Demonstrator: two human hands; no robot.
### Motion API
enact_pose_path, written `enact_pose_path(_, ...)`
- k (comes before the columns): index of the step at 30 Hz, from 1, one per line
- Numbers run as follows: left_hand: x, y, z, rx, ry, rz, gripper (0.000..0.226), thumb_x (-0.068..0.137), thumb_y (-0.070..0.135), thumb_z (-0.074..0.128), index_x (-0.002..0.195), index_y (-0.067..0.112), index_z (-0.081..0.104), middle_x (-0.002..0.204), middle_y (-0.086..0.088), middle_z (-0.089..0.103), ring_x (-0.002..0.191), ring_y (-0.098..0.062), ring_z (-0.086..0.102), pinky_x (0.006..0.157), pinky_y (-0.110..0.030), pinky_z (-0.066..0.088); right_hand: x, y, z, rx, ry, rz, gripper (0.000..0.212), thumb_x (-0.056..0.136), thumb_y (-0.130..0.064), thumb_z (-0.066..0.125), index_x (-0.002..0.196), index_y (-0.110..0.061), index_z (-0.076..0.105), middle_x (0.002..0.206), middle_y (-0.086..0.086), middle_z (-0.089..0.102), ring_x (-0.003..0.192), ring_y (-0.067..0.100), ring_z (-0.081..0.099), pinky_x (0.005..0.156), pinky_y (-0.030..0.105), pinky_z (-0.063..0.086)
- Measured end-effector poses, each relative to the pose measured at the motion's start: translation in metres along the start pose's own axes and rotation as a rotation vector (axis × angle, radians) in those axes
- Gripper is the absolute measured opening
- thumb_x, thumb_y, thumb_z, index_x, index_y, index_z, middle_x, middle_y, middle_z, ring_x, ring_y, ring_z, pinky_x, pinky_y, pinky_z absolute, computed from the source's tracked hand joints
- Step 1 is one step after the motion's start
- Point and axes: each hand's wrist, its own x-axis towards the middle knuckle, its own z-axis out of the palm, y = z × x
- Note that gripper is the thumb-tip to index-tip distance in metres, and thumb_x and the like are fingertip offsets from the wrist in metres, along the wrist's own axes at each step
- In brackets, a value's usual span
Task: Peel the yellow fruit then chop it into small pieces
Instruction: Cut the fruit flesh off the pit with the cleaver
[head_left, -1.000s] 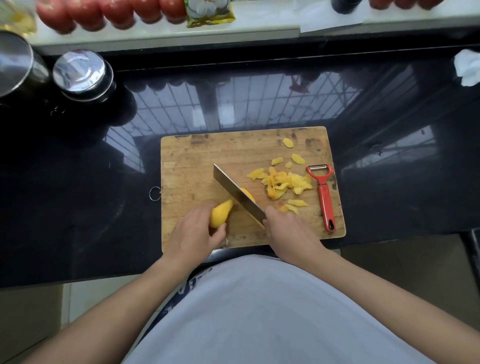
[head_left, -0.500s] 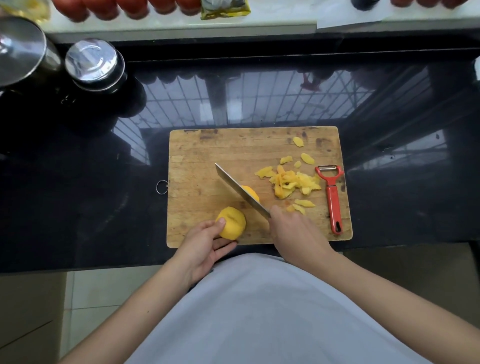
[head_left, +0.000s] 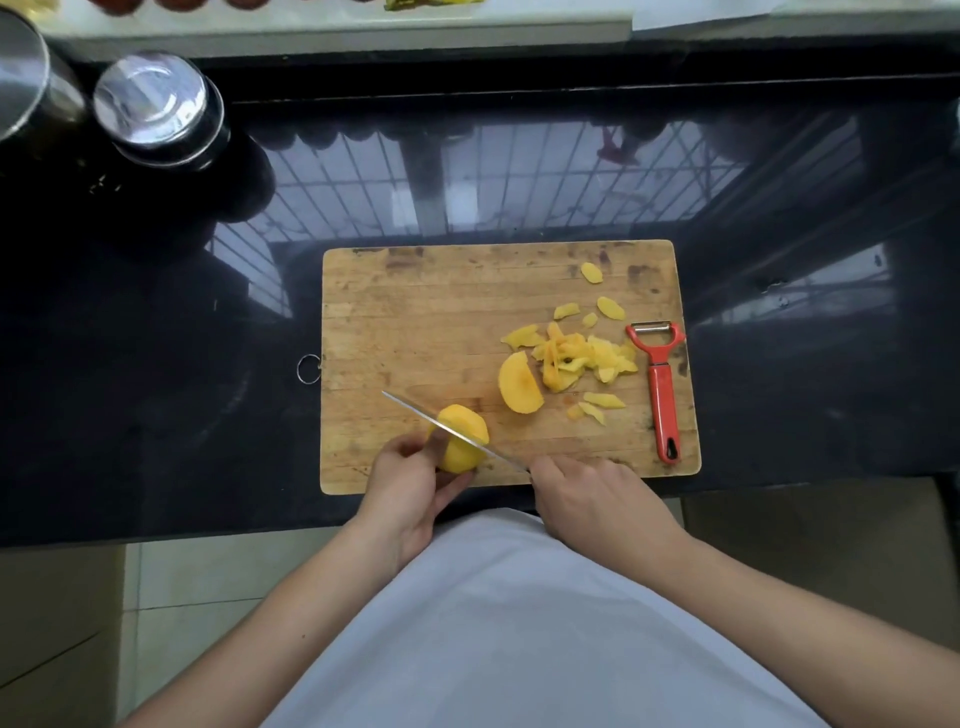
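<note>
**Slicing the peeled fruit on the board**

Black, glossy tabletop (head_left: 156, 364) carries a wooden cutting board (head_left: 415, 312), and everything that matters sits on or just off that board.

At the board's near edge the left hand (head_left: 410, 483) is closed around the peeled yellow fruit (head_left: 460, 441), fingers and thumb wrapped on its left and near sides. The right hand (head_left: 587, 493) is closed on the handle of a knife (head_left: 452, 428); the handle itself is hidden in the grip. The blade runs from that hand diagonally toward the board's left side, resting across the top of the fruit, seemingly at the start of a cut, though how deep it has bitten is hard to judge from above.

To do this cut well, the left fingertips should stay curled back from the blade line, since the thumb lies very close to the edge. The fruit looks wet and rounded, so I would expect it to slip; pressing it onto a flat face and drawing the blade steadily should serve better than chopping.

Farther in, toward the board's middle, lies a cut-off half (head_left: 519, 382), well apart from both hands. Beyond it, toward the board's right side, is a heap of peelings (head_left: 587, 356), and at the right edge a red peeler (head_left: 660, 384) lies idle.
</note>
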Motion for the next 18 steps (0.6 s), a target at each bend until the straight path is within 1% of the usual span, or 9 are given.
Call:
enact_pose_path(2, 0.002, -0.002, 0.001, -0.006, 0.021, 0.003, 0.026, 0.102, 0.013, 0.065, 0.124, 0.002, 0.057, 0.123, -0.022, 0.069, 0.114, -0.036, 0.070, 0.085, -0.039, 0.063, 0.000, 0.000, 0.003, -0.001, 0.007, -0.005, 0.035, 0.056, -0.003, 0.080, 0.066, -0.016, 0.050, 0.051, -0.003, 0.046, 0.029, 0.024, 0.037, 0.045, 0.025, -0.002)
enact_pose_path(5, 0.004, -0.005, 0.005, -0.004, 0.034, 0.018, 0.027, 0.102, 0.013, 0.066, 0.125, 0.004, 0.057, 0.120, -0.019, 0.071, 0.109, -0.033, 0.072, 0.091, -0.041, 0.062, 0.000, 0.000, 0.005, -0.013, -0.019, -0.006, 0.034, 0.056, -0.004, 0.080, 0.067, -0.016, 0.050, 0.051, -0.002, 0.047, 0.028, 0.024, 0.037, 0.045, 0.025, -0.006)
enact_pose_path(8, 0.005, -0.007, 0.008, 0.014, 0.045, 0.029, 0.026, 0.101, 0.011, 0.066, 0.125, 0.006, 0.058, 0.117, -0.016, 0.073, 0.107, -0.030, 0.073, 0.092, -0.041, 0.062, 0.000, 0.000, 0.007, -0.022, -0.041, 0.001, 0.034, 0.057, -0.005, 0.081, 0.068, -0.015, 0.050, 0.052, -0.001, 0.048, 0.028, 0.025, 0.037, 0.049, 0.025, -0.009)
enact_pose_path(10, 0.006, -0.007, 0.008, 0.032, 0.042, 0.031, 0.030, 0.098, 0.009, 0.068, 0.126, 0.008, 0.059, 0.119, -0.015, 0.073, 0.109, -0.028, 0.073, 0.093, -0.041, 0.062, 0.001, 0.000, 0.008, -0.038, -0.042, -0.003, 0.034, 0.057, -0.006, 0.082, 0.068, -0.015, 0.051, 0.052, -0.001, 0.048, 0.028, 0.025, 0.039, 0.049, 0.025, -0.009)
enact_pose_path(12, 0.006, -0.008, 0.009, 0.047, 0.021, 0.045, 0.033, 0.095, 0.008, 0.071, 0.127, 0.010, 0.062, 0.120, -0.011, 0.074, 0.108, -0.025, 0.074, 0.091, -0.039, 0.063, 0.002, 0.000, 0.009, -0.066, -0.035, -0.005, 0.033, 0.056, -0.006, 0.083, 0.068, -0.014, 0.053, 0.052, 0.000, 0.048, 0.028, 0.025, 0.040, 0.045, 0.024, -0.004)
enact_pose_path(14, 0.006, -0.007, 0.011, 0.057, 0.003, 0.071, 0.032, 0.095, 0.005, 0.067, 0.126, 0.014, 0.063, 0.118, -0.007, 0.076, 0.107, -0.023, 0.075, 0.088, -0.036, 0.063, 0.002, 0.000, 0.011, -0.097, -0.016, -0.021, 0.032, 0.055, -0.005, 0.083, 0.069, -0.012, 0.056, 0.051, 0.001, 0.048, 0.027, 0.025, 0.040, 0.041, 0.024, 0.007)
enact_pose_path(15, 0.005, -0.006, 0.013, 0.069, 0.003, 0.087, 0.031, 0.095, 0.004, 0.065, 0.125, 0.016, 0.064, 0.116, -0.005, 0.077, 0.106, -0.023, 0.074, 0.086, -0.036, 0.064, 0.002, 0.000, 0.012, -0.111, 0.000, -0.031, 0.031, 0.055, -0.005, 0.084, 0.069, -0.011, 0.057, 0.052, 0.002, 0.048, 0.027, 0.024, 0.040, 0.041, 0.024, 0.011)
enact_pose_path(18, 0.003, -0.004, 0.016, 0.103, 0.002, 0.114, 0.028, 0.094, 0.006, 0.066, 0.120, 0.017, 0.068, 0.113, -0.006, 0.077, 0.109, -0.028, 0.073, 0.088, -0.043, 0.064, 0.002, 0.001, 0.014, -0.150, 0.034, -0.045, 0.030, 0.054, -0.005, 0.084, 0.073, -0.009, 0.060, 0.053, 0.003, 0.049, 0.027, 0.024, 0.041, 0.040, 0.022, 0.014)
